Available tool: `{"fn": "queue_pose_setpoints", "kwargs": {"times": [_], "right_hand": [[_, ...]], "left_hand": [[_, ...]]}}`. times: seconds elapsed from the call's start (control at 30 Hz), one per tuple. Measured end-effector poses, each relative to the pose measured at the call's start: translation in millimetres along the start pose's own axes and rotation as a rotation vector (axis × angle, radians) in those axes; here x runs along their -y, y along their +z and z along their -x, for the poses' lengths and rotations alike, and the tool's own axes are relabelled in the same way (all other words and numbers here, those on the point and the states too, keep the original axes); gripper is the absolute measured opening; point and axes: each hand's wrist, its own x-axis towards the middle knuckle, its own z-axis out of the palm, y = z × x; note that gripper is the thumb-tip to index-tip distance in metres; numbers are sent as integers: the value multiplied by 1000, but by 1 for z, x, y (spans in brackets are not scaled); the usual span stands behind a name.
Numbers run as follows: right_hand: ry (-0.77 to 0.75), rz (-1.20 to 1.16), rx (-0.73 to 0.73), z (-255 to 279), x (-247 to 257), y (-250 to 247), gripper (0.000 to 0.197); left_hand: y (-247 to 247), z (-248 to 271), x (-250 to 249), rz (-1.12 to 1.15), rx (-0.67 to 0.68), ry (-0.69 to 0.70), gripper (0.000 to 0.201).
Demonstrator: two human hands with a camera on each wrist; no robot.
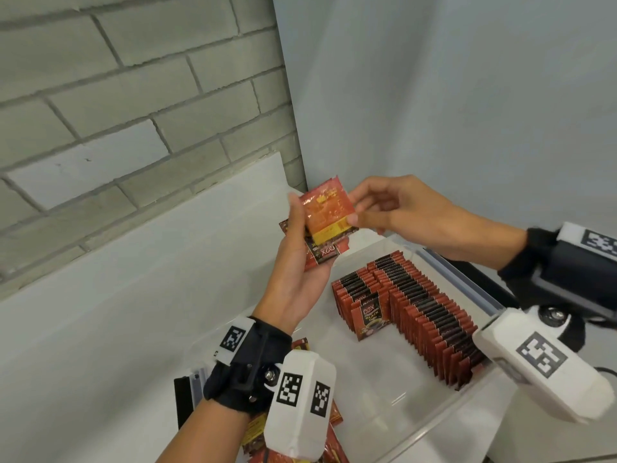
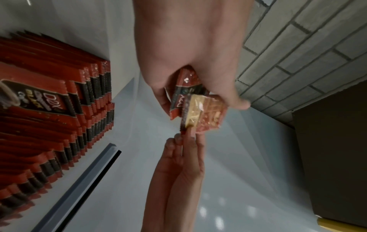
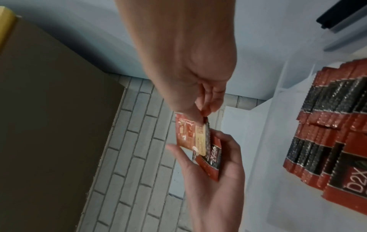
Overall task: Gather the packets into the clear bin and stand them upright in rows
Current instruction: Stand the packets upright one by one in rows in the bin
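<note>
Left hand point(image 1: 297, 279) cups a small stack of packets point(image 1: 320, 252) at frame centre, above the bin point(image 1: 434, 426). Right hand point(image 1: 410, 212) pinches the top packet's point(image 1: 327, 212) right edge. Rows point(image 1: 420, 309) stand upright in the bin, lower right.

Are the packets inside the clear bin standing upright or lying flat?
Upright. The packets in the bin stand on edge in tight rows inside the clear bin, with one front packet facing the camera.
</note>
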Motion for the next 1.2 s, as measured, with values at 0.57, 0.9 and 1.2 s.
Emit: {"fn": "queue_pose_setpoints", "kwargs": {"times": [0.57, 0.9, 1.2], "right_hand": [[-5, -90, -122, 9, -1, 3, 23], [-12, -55, -141, 5, -3, 4, 17], [-42, 80, 3, -5, 7, -5, 20]], "left_hand": [[0, -1, -2, 110, -5, -84, 45], [-2, -3, 0, 32, 28, -44, 35], [1, 0, 3, -40, 78, -74, 45]]}}
